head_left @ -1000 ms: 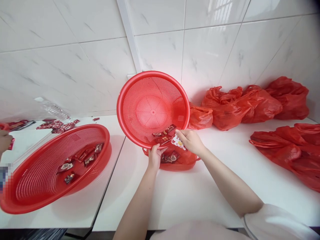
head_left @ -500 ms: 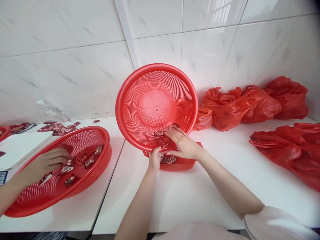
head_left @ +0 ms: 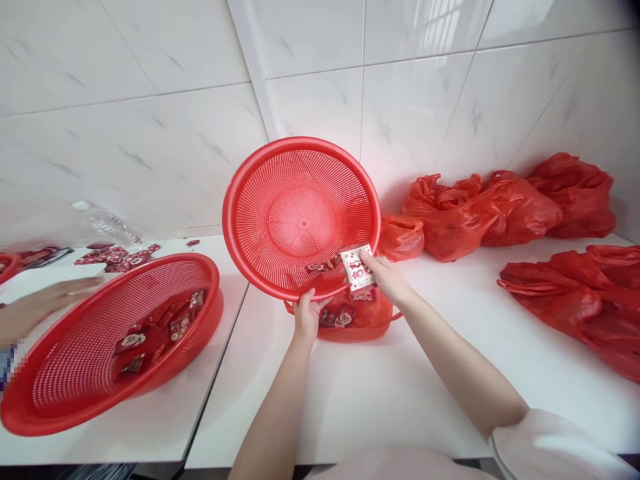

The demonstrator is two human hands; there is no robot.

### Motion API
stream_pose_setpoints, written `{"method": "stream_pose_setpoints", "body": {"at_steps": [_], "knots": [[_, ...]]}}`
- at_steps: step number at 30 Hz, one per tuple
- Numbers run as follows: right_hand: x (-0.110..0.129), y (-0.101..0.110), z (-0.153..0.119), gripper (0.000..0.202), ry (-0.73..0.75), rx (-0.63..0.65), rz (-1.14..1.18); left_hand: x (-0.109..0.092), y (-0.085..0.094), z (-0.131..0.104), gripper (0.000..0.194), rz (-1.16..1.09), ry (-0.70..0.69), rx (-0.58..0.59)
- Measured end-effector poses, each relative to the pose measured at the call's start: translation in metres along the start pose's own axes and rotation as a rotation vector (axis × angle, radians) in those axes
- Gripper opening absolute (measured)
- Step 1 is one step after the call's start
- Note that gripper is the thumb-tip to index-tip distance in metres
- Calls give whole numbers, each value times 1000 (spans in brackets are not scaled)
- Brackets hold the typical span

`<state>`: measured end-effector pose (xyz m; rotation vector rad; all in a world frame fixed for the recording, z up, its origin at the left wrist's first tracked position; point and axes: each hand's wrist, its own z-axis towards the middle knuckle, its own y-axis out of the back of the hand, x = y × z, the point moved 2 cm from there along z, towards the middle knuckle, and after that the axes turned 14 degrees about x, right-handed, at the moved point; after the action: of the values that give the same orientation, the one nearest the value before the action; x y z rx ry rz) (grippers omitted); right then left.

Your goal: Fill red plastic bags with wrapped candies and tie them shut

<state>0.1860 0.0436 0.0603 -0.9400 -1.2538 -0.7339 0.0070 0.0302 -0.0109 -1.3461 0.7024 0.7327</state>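
Note:
My left hand (head_left: 307, 317) grips the lower rim of a red plastic colander basket (head_left: 303, 220), which is tipped up so its inside faces me. Several small dark red packets (head_left: 323, 265) lie at the bottom of its inner wall. Between the fingers and thumb of my right hand (head_left: 387, 273) is a white packet with red print (head_left: 357, 269), held in front of the basket's lower right rim. Beneath the basket an open red plastic bag (head_left: 367, 327) sits on the white table, with several wrapped packets (head_left: 337, 317) showing inside.
At left a second red basket (head_left: 80, 347) holds several packets, and a co-worker's hand (head_left: 45, 307) is over its far-left side. Tied red bags (head_left: 455, 220) line the wall; more red plastic bags (head_left: 580, 293) lie at right. A clear bottle (head_left: 107, 223) lies behind loose packets (head_left: 120, 257).
My right hand has come out of the basket, now holding the white packet. The basket has shifted slightly left and down. The co-worker's hand has moved left, away from the packets in the other basket.

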Motion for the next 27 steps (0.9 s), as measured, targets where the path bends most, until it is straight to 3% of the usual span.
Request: {"method": "stream_pose_setpoints", "body": {"at_steps": [5, 10, 13, 18, 22, 25, 27], "knots": [[1, 6, 0, 55, 89, -91, -149, -2, 1, 1, 32, 0, -22, -11], [3, 7, -4, 61, 30, -227, -302, -3, 0, 0, 35, -5, -41, -25], [4, 4, -5, 60, 51, -239, -321, -3, -1, 0, 34, 9, -30, -16], [2, 5, -1, 58, 26, -245, -95, -2, -2, -1, 36, 23, -16, -33], [3, 4, 1, 58, -22, -104, 213, -1, -3, -2, 39, 9, -23, -55], [10, 0, -3, 44, 29, -28, 206, 0, -3, -1, 39, 17, -18, -59], [15, -4, -6, 39, 73, -65, 169, 1, -2, -1, 39, 23, -4, -54]]}}
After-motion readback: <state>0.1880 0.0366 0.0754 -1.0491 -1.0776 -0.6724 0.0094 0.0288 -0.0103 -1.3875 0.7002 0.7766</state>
